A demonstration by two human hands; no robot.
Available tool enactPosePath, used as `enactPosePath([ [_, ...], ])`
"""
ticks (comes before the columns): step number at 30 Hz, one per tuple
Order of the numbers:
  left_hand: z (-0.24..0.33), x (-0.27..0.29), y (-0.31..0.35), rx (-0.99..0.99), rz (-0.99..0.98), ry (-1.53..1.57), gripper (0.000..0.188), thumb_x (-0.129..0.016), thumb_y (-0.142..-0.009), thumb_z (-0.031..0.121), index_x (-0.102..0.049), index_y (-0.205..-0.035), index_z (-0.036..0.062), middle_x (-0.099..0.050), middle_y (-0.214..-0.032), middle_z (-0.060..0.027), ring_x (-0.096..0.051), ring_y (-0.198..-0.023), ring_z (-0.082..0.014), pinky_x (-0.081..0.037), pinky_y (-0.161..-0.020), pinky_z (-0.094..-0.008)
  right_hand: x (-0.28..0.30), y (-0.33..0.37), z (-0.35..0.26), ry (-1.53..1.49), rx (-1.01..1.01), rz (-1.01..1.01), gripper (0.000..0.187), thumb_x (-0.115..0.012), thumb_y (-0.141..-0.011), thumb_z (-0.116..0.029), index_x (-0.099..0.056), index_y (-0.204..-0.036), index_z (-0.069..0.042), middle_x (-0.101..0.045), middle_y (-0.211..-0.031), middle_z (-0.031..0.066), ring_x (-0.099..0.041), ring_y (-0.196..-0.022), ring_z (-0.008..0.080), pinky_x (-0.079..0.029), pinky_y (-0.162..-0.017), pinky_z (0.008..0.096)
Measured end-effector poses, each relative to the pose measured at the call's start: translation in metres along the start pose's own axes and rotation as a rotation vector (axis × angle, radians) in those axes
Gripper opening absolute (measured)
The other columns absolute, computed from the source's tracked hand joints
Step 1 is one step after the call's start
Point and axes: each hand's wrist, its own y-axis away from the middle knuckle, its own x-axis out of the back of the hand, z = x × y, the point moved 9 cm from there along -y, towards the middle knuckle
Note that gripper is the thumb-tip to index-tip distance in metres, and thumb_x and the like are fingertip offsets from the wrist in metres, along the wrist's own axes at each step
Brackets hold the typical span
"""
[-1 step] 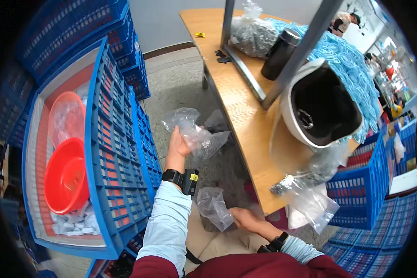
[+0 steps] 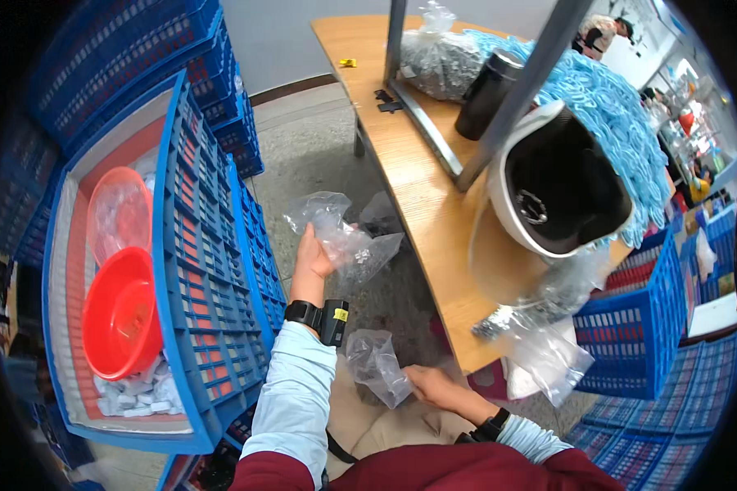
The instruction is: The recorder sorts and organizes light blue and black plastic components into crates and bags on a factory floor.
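Note:
My left hand (image 2: 313, 260) is closed on a clear plastic bag (image 2: 370, 260) over the floor, beside the table's edge. A few small shiny pieces show inside that bag. Lower and nearer to me, my right hand (image 2: 436, 385) pinches the edge of a second clear plastic bag (image 2: 375, 364), which looks crumpled and see-through. Near the table's front corner lies another clear bag (image 2: 549, 360), with dark and silvery small parts gathered at one end.
At left, a blue crate (image 2: 170, 270) holds red bowls (image 2: 123, 315) and white pieces. The wooden table (image 2: 418, 180) bears a white-rimmed bin (image 2: 508, 209), a black flask (image 2: 485, 94), a metal frame (image 2: 434, 139), a filled bag (image 2: 438, 61) and light-blue cords (image 2: 610, 123). Blue crates (image 2: 630, 327) stand right.
The view has turned very slightly, so the table and bin sit a little further left. Both hands keep their hold on the bags.

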Motion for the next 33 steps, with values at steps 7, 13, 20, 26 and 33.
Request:
enactPosePath([
  [7, -0.017, -0.050, 0.069, 0.119, 0.091, -0.130, 0.069, -0.016, -0.084, 0.055, -0.029, -0.123, -0.0006, -0.040, -0.119, -0.0233, -0.039, -0.109, -0.0390, -0.030, -0.089, -0.0545, 0.087, 0.012, -0.097, -0.061, 0.050, 0.182, 0.027, -0.049, -0.070, -0.006, -0.046, -0.097, -0.004, -0.053, -0.083, 0.0165, -0.052, -0.077, 0.0348, -0.042, -0.064, 0.0411],
  [13, -0.037, -0.122, 0.149, 0.133, 0.022, -0.237, 0.061, -0.025, -0.086, 0.050, -0.030, -0.124, 0.0018, -0.040, -0.120, -0.0191, -0.041, -0.109, -0.0325, -0.034, -0.091, -0.0441, 0.151, 0.027, -0.130, -0.131, 0.016, 0.335, 0.023, -0.047, -0.072, -0.007, -0.046, -0.094, -0.005, -0.054, -0.078, 0.0180, -0.051, -0.076, 0.0370, -0.041, -0.062, 0.0433],
  [20, -0.114, -0.188, 0.247, 0.195, -0.019, -0.678, 0.048, -0.041, -0.085, 0.037, -0.038, -0.119, 0.0035, -0.046, -0.115, -0.0111, -0.046, -0.105, -0.0239, -0.037, -0.089, -0.0354, 0.187, 0.039, -0.150, -0.280, -0.034, 0.420, 0.017, -0.047, -0.071, -0.008, -0.048, -0.087, -0.001, -0.053, -0.075, 0.0204, -0.051, -0.072, 0.0386, -0.041, -0.061, 0.0428],
  [26, -0.161, -0.195, 0.258, 0.050, 0.099, -0.792, 0.044, -0.060, -0.069, 0.006, -0.045, -0.110, 0.0026, -0.052, -0.097, -0.0060, -0.053, -0.084, -0.0164, -0.046, -0.069, -0.0275, 0.217, 0.068, -0.162, -0.337, 0.000, 0.231, 0.024, -0.051, -0.072, -0.012, -0.049, -0.093, 0.000, -0.056, -0.083, 0.0198, -0.056, -0.076, 0.0321, -0.044, -0.064, 0.0371],
  [33, -0.154, -0.157, 0.251, -0.081, 0.417, -0.716, 0.023, -0.056, -0.072, 0.005, -0.051, -0.095, 0.0026, -0.054, -0.081, -0.0042, -0.054, -0.072, -0.0149, -0.046, -0.063, -0.0270, 0.308, 0.212, -0.055, -0.115, -0.305, 0.704, 0.047, -0.062, -0.067, -0.011, -0.044, -0.111, -0.007, -0.050, -0.103, 0.0174, -0.055, -0.084, 0.0285, -0.047, -0.070, 0.0332],
])
